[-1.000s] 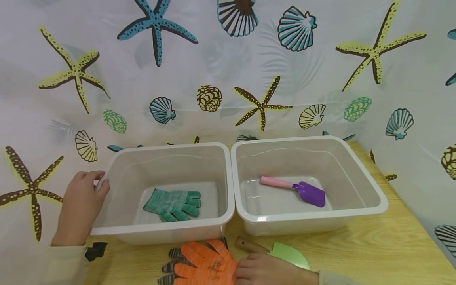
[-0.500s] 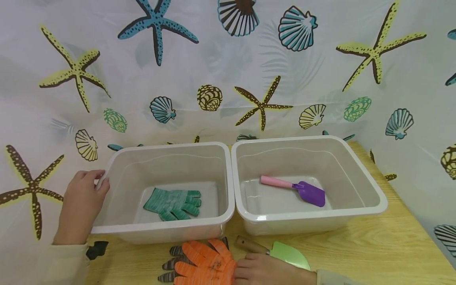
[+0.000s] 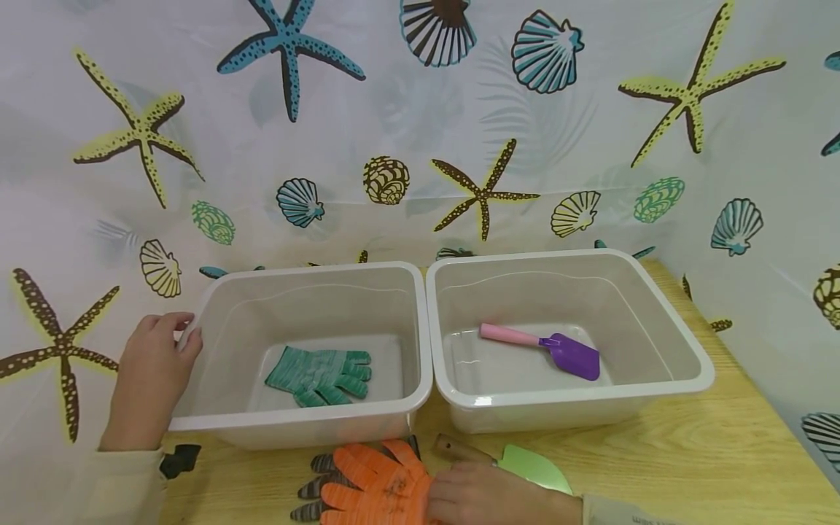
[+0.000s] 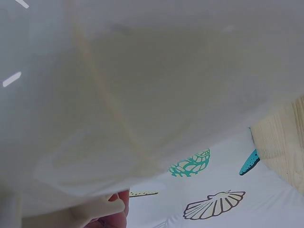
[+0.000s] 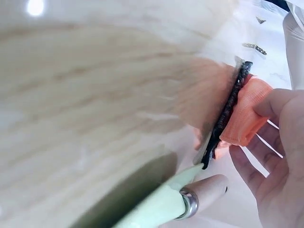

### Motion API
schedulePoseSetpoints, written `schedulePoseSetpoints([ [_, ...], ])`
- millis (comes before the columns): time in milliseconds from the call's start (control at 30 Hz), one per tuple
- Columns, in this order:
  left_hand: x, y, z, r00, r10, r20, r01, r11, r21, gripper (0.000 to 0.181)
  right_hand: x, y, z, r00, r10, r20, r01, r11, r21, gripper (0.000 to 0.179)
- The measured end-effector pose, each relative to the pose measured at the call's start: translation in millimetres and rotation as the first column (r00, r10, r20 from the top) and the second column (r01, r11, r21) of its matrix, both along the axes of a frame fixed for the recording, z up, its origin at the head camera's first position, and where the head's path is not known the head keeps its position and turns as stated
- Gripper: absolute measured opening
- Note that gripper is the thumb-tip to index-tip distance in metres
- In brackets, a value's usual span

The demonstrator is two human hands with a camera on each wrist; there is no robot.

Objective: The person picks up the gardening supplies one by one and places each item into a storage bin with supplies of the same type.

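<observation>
- Background: a white cloth (image 3: pixel 420 120) printed with starfish and seashells in blue, yellow, brown and green.
- Surface (image 3: pixel 682 467): pale wood-grained top.
- Left bin (image 3: pixel 295 418) and right bin (image 3: pixel 571 394): rectangular, off-white, glossy, side by side with rims adjacent.
- Left hand (image 3: pixel 152 368): thumb and fingers pinching the left bin's outer side rim.
- Right hand (image 3: pixel 495 496): fingers curled, pinching the cuff of the orange glove, as the right wrist view shows.
- Orange knitted fabric glove (image 3: pixel 380 485): on the surface before the left bin, dark marks on it; grey-brown glove fingers (image 3: pixel 311 487) show from beneath.
- Light-green-bladed trowel (image 3: pixel 534 470) with brown wooden handle: on the surface before the right bin, partly behind the right hand.
- Mottled green knitted glove (image 3: pixel 321 375): flat inside the left bin.
- Purple-bladed scoop (image 3: pixel 572 356) with pink handle: inside the right bin.
- Small black object (image 3: pixel 179 461): beside the left cuff; its nature is unclear.
</observation>
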State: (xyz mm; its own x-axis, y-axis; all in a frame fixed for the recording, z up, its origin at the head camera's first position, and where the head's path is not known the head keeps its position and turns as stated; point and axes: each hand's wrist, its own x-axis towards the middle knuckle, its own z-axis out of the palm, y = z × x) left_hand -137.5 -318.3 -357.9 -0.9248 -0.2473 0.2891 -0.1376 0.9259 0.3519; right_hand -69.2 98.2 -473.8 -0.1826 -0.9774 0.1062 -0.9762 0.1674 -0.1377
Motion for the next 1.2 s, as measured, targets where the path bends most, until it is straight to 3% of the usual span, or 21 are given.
schedulePoseSetpoints([
  [233,0.2,0.4,0.0,1.0,0.007,0.009,-0.007,1.0,0.007,0.037,-3.4,-1.6,8.0,0.998,-0.052,0.019,0.053,0.998,-0.046,0.032],
  [400,0.0,0.0,-0.2,1.0,0.007,0.011,-0.008,1.0,0.005,0.037,-4.4,-3.0,12.7,0.999,-0.039,0.031,0.043,0.991,-0.126,0.016],
  [633,-0.1,-0.4,-0.4,1.0,0.004,0.011,-0.004,1.0,0.012,0.038,-6.5,-0.3,23.9,0.993,-0.025,0.113,0.046,0.981,-0.191,0.016],
  [900,0.0,-0.6,-0.4,1.0,0.003,0.02,-0.003,1.0,0.019,0.039,-7.7,0.4,35.2,0.998,0.017,0.055,-0.003,0.967,-0.253,0.016],
  [1200,1.3,-0.6,-0.6,1.0,0.001,0.013,-0.001,1.0,0.02,0.041,-12.6,2.5,51.4,0.997,0.069,-0.047,-0.081,0.933,-0.35,0.018],
])
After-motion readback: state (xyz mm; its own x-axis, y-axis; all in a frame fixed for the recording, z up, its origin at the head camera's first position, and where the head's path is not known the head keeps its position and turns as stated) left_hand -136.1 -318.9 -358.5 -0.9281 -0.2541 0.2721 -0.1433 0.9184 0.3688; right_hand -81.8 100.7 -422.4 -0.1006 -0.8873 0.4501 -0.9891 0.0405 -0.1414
